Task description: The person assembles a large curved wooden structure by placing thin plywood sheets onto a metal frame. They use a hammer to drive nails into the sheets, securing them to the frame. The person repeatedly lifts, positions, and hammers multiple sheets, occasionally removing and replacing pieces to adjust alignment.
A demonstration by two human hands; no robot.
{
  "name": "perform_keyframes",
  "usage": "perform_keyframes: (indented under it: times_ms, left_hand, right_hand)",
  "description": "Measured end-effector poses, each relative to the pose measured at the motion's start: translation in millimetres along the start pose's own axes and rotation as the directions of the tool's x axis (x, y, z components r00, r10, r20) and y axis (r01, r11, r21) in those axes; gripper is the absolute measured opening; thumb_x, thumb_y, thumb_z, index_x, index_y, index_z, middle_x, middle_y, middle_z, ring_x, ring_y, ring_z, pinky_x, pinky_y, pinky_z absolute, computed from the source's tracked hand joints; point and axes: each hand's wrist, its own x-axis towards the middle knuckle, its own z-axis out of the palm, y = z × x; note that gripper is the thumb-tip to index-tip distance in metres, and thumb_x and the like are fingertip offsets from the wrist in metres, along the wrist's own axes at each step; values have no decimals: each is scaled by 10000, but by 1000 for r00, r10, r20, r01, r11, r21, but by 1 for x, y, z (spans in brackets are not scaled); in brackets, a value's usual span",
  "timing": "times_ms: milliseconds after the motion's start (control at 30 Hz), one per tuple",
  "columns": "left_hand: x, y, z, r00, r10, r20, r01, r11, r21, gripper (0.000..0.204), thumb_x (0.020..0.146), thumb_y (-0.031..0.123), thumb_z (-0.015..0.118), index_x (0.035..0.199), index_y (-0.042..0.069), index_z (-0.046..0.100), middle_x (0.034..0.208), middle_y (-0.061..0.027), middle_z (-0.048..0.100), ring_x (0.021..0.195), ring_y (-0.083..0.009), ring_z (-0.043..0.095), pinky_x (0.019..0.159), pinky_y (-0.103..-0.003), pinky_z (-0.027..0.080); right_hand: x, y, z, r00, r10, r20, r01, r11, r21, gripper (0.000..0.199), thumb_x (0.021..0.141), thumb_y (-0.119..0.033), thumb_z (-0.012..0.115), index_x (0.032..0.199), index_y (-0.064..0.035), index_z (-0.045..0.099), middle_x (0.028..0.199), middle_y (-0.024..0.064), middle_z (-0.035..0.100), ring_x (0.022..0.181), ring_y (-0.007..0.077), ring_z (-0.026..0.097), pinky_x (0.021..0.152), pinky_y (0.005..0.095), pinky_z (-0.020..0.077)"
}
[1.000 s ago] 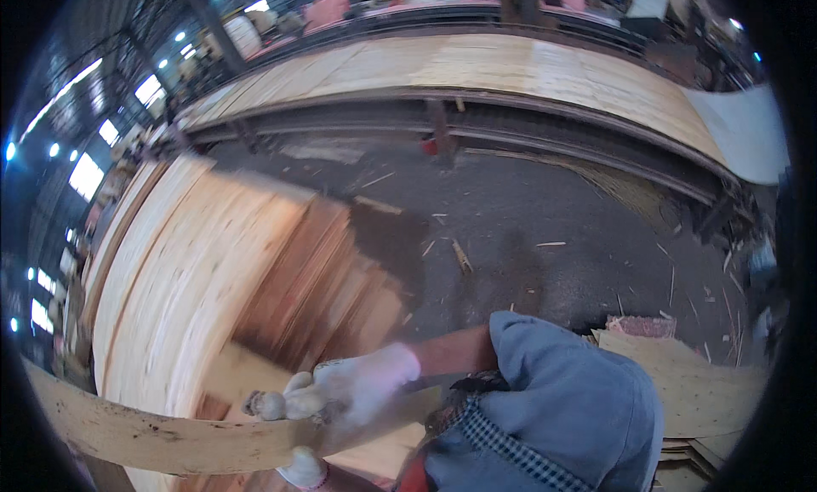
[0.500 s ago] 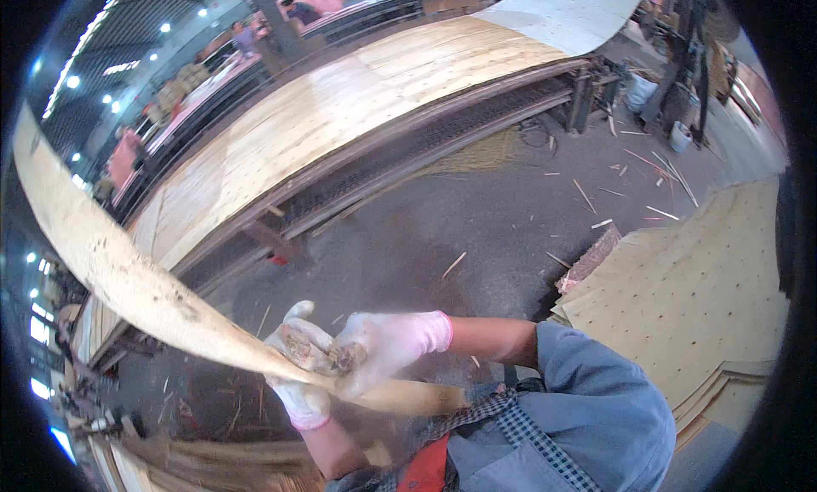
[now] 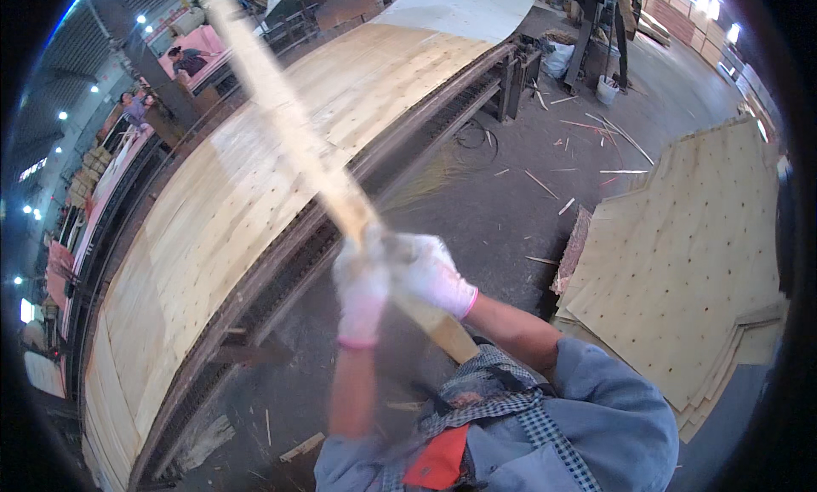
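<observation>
A long, narrow strip of pale wood veneer (image 3: 294,139) runs from in front of my body out over the long table, its far part smeared by motion. My left hand (image 3: 363,288), in a white glove with a pink cuff, is closed round the strip's near part. Close beside it, my right hand (image 3: 428,275), gloved alike, also grips the strip. The fingers of both hands are blurred. The strip's short near end sticks out below the hands, by my checked apron (image 3: 502,411).
A long table (image 3: 247,185) covered in wood veneer sheets curves across the left and far side. At right lies a stack of veneer sheets (image 3: 672,262). Wood scraps (image 3: 540,184) litter the floor. A white bucket (image 3: 607,89) stands far right. Two people (image 3: 189,62) are at the far left.
The strip has swung from pointing left to pointing away over the table. Both hands have moved with it, upward and to the right, and the view has turned.
</observation>
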Motion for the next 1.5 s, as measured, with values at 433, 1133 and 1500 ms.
perform_keyframes:
  times_ms: [433, 1133, 1500]
  left_hand:
    - [367, -258, -56, 976, 202, -80, -71, 645, 760, 292, 914, 200, 601, 1142, 68, 729, 1110, -157, 702, 1012, -312, 682, 893, -444, 539]
    - [702, -305, -138, 802, -433, -411, 96, 773, -627, 474, 1044, 403, 539, 1429, 128, 534, 1199, -94, 712, 623, -82, 590, 503, -231, 448]
    - [948, -180, 84, 706, -479, -523, -121, 645, -755, 531, 1053, 514, 463, 1355, 100, 602, 1218, -47, 684, 985, -83, 602, 748, -231, 472]
  right_hand:
    - [420, 107, -283, 844, -118, -523, -399, 513, -760, 270, 911, -317, 625, 1045, -125, 759, 1004, 174, 731, 957, 363, 708, 828, 454, 551]
    - [882, 234, -240, 991, 69, 113, 27, 729, -684, 456, 829, -58, 672, 1285, -49, 668, 823, 124, 707, 691, 211, 663, 628, 364, 515]
    - [1087, 325, -193, 596, -390, 702, 771, 523, -364, 522, 869, -382, 766, 1306, -135, 618, 1045, 139, 718, 784, 335, 693, 669, 430, 546]
